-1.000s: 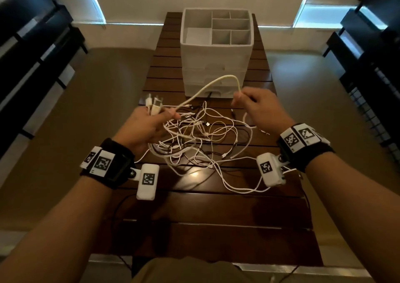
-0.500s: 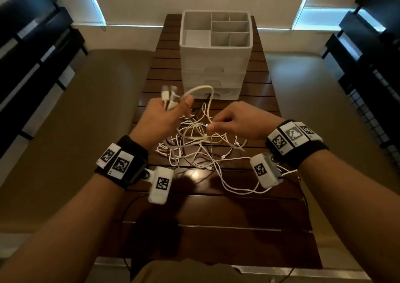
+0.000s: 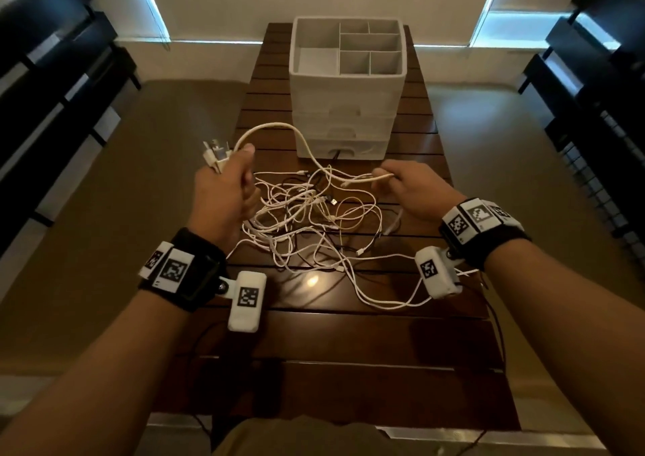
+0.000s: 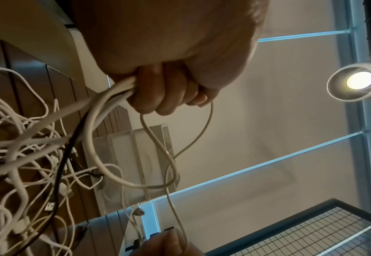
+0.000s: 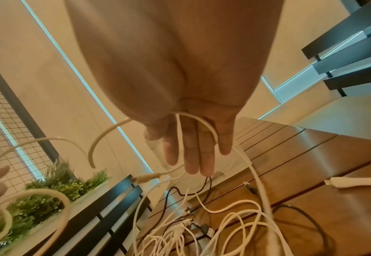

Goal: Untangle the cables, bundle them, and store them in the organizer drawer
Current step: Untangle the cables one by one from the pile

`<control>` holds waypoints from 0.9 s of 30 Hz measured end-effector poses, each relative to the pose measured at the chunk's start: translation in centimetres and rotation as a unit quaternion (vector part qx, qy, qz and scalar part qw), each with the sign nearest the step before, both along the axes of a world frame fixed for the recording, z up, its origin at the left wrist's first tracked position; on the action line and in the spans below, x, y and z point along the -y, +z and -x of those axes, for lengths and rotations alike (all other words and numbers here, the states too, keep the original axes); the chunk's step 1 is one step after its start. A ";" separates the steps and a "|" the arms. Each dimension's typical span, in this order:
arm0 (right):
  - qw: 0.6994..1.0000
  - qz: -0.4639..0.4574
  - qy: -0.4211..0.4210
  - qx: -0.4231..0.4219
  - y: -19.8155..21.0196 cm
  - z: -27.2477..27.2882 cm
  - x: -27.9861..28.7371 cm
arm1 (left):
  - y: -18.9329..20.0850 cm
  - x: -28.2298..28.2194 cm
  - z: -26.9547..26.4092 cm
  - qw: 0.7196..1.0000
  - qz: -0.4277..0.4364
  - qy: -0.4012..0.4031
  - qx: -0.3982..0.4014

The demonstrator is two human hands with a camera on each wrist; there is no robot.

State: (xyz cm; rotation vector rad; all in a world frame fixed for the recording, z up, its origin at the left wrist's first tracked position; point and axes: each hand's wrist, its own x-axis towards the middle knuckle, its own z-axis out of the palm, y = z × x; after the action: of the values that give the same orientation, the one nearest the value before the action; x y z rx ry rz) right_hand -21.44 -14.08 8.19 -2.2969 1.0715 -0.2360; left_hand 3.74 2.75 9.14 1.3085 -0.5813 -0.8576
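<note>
Hands [image 3: 223, 190] apart now; cream cable [image 3: 279, 128] stretched between.

White and cream cables [image 3: 307, 218] tangle across my dark brown slatted desk [image 3: 349, 344], with a few black cables [image 3: 352, 246] threaded through the pile. My left hand [image 3: 223, 194] grips white plug ends [image 3: 214, 153] and a cream cable [image 3: 265, 128] that arcs over to my right hand [image 3: 415, 190]. Behind them stands the pale grey-white organizer [image 3: 347, 106], its drawer fronts translucent white. Black wristbands [image 3: 195, 274] on both my arms carry white tags printed with black-and-white square codes [image 3: 173, 270]. The floor [image 3: 139, 176] is tan, the wall cream. In the right wrist view a green plant [image 5: 55, 187] sits beside a black wire grid [image 5: 2, 110].
</note>
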 end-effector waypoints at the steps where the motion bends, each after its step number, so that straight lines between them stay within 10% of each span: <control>1: 1.000 0.007 0.002 0.005 0.0 -0.1 -0.1 | -0.1 0.1 0.2 1.000 -0.005 -0.007 0.001; 9: 0.991 0.119 -0.056 0.000 1.5 -0.1 -0.3 | -2.5 0.9 -0.6 0.983 -0.175 -0.010 0.058; 13: 0.983 0.133 0.033 -0.121 2.5 -1.1 -1.3 | -1.7 0.8 0.0 0.986 -0.106 0.053 0.114; 19: 0.978 0.152 0.140 0.023 3.7 -3.4 -3.1 | 1.0 1.7 4.6 0.887 -0.100 -0.255 0.371; 27: 0.982 0.167 0.083 -0.027 1.6 -0.9 -0.6 | 2.1 1.3 3.1 0.930 -0.062 -0.173 0.318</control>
State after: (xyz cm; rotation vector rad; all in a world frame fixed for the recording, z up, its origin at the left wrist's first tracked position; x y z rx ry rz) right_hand -20.54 -13.44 9.82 -2.6910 0.9158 -0.3081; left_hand 0.67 1.48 11.19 1.6355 -1.3174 -0.7485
